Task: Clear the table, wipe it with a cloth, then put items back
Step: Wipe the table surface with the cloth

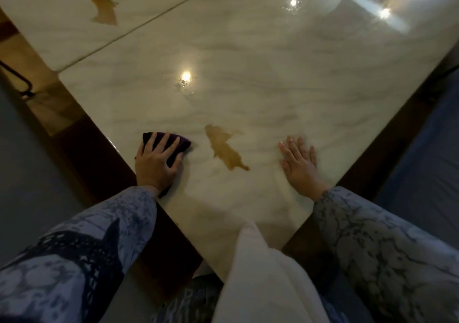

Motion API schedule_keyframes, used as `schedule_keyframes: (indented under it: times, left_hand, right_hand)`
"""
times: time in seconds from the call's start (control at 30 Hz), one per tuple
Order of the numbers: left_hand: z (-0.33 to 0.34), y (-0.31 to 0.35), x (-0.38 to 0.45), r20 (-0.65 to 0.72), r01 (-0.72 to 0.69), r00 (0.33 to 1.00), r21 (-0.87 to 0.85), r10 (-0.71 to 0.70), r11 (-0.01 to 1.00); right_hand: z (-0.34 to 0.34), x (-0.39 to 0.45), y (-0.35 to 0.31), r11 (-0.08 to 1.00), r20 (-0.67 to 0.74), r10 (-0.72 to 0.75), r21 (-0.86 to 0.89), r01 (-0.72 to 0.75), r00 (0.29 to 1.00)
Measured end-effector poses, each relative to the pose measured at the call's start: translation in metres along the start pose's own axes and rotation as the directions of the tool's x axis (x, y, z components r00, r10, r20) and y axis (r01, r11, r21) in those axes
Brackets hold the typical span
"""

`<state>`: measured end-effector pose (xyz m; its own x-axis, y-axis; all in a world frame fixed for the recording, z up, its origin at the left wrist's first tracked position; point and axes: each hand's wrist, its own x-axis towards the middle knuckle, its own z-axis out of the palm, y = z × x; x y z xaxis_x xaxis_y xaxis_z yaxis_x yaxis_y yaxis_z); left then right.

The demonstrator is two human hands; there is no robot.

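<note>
the left hand [156,163] presses flat, fingers spread, on the purple cloth [183,145] at the table's [273,86] near left edge. the right hand [300,166] rests open on the table. a brown stain [223,148] lies between them, with a second stain [104,9] far left.

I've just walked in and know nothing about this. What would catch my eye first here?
Probably the left hand pressing a dark purple cloth on the glossy marble table, near its left edge. Just right of it lies a brown patch, with the right hand flat on the table beyond it. A second brown patch sits far off, upper left.
</note>
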<state>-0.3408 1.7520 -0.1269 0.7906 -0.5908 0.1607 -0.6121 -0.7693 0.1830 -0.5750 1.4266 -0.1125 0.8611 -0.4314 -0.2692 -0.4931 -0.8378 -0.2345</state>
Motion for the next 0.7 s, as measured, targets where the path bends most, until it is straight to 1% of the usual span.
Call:
schedule_keyframes:
  times: [0.1, 0.13, 0.23, 0.3, 0.37, 0.4, 0.43, 0.5, 0.53, 0.6, 0.67, 0.7]
  left_hand:
    - [-0.001, 0.000, -0.001, -0.010, 0.017, 1.000, -0.007, -0.017, 1.000]
    - [0.000, 0.004, -0.005, -0.010, 0.024, 1.000, -0.020, -0.024, 1.000]
    - [0.000, 0.016, -0.019, 0.011, 0.094, 0.996, -0.035, -0.094, 0.995]
    - [0.001, 0.031, -0.033, 0.016, 0.094, 0.996, -0.038, -0.093, 0.995]
    - [-0.004, 0.056, -0.060, 0.019, 0.039, 0.999, -0.022, -0.039, 0.999]
    - [-0.002, 0.065, -0.069, 0.030, 0.027, 0.999, -0.038, -0.026, 0.999]
    - [-0.006, 0.082, -0.087, 0.026, -0.002, 1.000, -0.060, 0.003, 0.998]
    - [-0.004, 0.105, -0.114, 0.056, -0.057, 0.997, -0.070, 0.061, 0.996]
    - [-0.005, 0.124, -0.131, 0.063, -0.112, 0.991, -0.080, 0.117, 0.990]
    - [-0.002, 0.147, -0.155, 0.102, -0.221, 0.968, -0.087, 0.229, 0.971]
    - [-0.004, 0.180, -0.179, 0.114, -0.340, 0.929, -0.115, 0.352, 0.933]
    - [-0.002, 0.189, -0.187, 0.127, -0.380, 0.910, -0.123, 0.394, 0.917]
  right_hand:
    - [-0.012, 0.005, 0.000, 0.999, 0.093, 0.018, 0.025, -0.020, 0.995]
    - [-0.017, 0.001, 0.000, 1.000, 0.113, 0.021, 0.009, -0.022, 0.993]
    - [-0.026, 0.002, -0.010, 0.999, 0.146, 0.042, -0.006, -0.042, 0.988]
    - [-0.028, 0.004, -0.023, 0.996, 0.155, 0.085, 0.026, -0.090, 0.984]
    - [-0.027, -0.018, -0.035, 0.979, 0.141, 0.147, 0.121, -0.165, 0.979]
    - [-0.023, -0.022, -0.043, 0.966, 0.123, 0.156, 0.186, -0.177, 0.980]
    - [-0.020, -0.044, -0.045, 0.950, 0.100, 0.171, 0.249, -0.191, 0.980]
    - [-0.011, -0.073, -0.054, 0.922, 0.083, 0.146, 0.349, -0.166, 0.986]
    - [-0.009, -0.097, -0.051, 0.912, 0.069, 0.142, 0.379, -0.158, 0.987]
    - [-0.003, -0.122, -0.048, 0.891, 0.059, 0.128, 0.432, -0.141, 0.990]
    - [-0.007, -0.153, -0.035, 0.876, 0.039, 0.147, 0.459, -0.149, 0.988]
    - [-0.006, -0.156, -0.033, 0.865, 0.054, 0.156, 0.475, -0.163, 0.986]
